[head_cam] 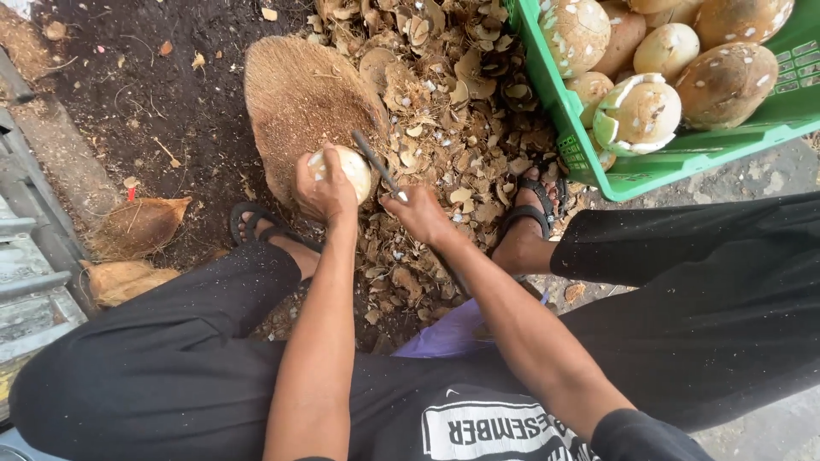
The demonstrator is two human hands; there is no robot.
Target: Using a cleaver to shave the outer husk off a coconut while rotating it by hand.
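My left hand (323, 189) wraps around a pale peeled coconut (348, 169), pressing it against the brown fibrous block (299, 107) in front of me. My right hand (420, 213) is closed on a dark knife (376, 164), its blade angled up beside the coconut. Shell chips (444, 119) litter the ground between my sandalled feet. A green crate (675, 154) of peeled coconuts sits to my right.
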